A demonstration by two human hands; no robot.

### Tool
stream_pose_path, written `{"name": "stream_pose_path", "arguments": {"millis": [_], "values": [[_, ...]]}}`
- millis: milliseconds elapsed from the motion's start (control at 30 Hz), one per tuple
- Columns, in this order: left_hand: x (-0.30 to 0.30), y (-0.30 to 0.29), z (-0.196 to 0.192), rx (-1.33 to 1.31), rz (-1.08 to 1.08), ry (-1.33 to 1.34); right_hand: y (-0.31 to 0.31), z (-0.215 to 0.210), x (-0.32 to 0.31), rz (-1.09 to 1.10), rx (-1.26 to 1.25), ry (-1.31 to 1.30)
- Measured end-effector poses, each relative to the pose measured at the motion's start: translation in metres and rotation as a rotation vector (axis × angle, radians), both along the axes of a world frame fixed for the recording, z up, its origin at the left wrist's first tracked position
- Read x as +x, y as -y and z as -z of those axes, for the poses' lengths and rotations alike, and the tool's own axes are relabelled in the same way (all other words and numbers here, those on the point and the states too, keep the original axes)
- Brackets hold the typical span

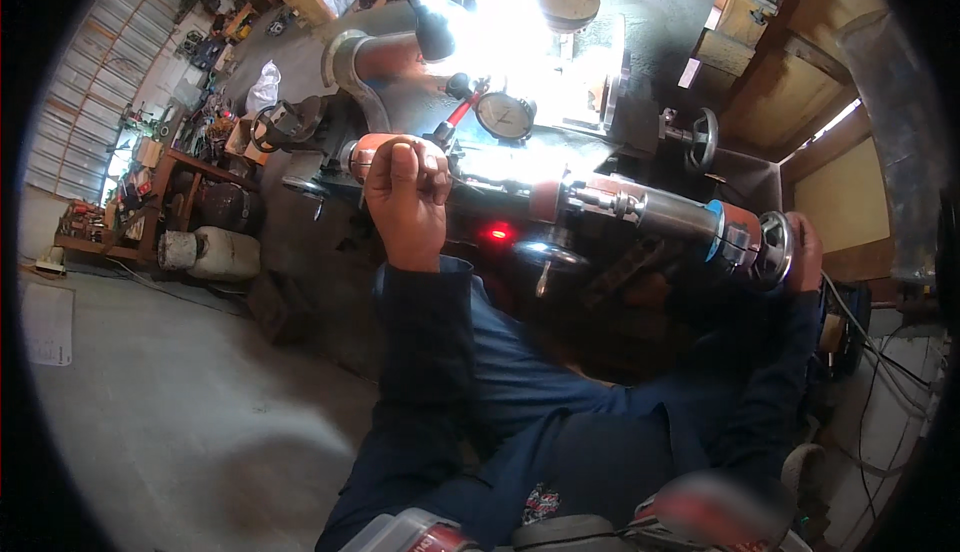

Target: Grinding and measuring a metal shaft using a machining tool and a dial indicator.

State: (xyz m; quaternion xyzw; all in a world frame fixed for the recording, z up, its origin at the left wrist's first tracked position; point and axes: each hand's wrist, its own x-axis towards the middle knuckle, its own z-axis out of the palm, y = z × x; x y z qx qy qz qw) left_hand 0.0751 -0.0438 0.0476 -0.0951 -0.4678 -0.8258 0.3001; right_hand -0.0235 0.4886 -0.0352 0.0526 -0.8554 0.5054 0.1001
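My left hand (pixel 405 197) is closed around a round reddish part (pixel 362 154) at the left end of a long horizontal machine spindle (pixel 640 210). My right hand (pixel 805 252) grips the small metal handwheel (pixel 775 249) at the spindle's right end, mostly hidden behind it. Both forearms wear dark blue sleeves. A round dial gauge (pixel 505 115) on a red stem stands just behind the spindle. A red indicator light (pixel 497 235) glows below the middle of the spindle.
A bright lamp (pixel 440 12) washes out the machine top. A second handwheel (pixel 705 139) sits at the back right. Cluttered workbenches (pixel 170 167), a white gas cylinder (pixel 215 252) and concrete floor (pixel 170 402) lie to the left. Cables (pixel 880 362) hang at right.
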Motion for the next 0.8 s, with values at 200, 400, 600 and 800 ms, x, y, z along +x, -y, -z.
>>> {"name": "stream_pose_path", "arguments": {"millis": [200, 400, 600, 800], "values": [[-0.001, 0.001, 0.002, -0.009, 0.003, 0.005, 0.006, 0.022, 0.0, -0.104, 0.149, -0.009], [0.0, -0.005, -0.002, 0.037, -0.035, 0.037, -0.012, 0.051, 0.025, -0.021, 0.102, 0.306], [0.0, -0.014, -0.009, -0.051, -0.103, 0.091, -0.012, 0.011, 0.073, 0.087, 0.306, 0.521], [-0.004, -0.018, -0.005, -0.042, -0.134, 0.044, -0.002, -0.035, 0.082, -0.02, 0.311, 0.222]]}}
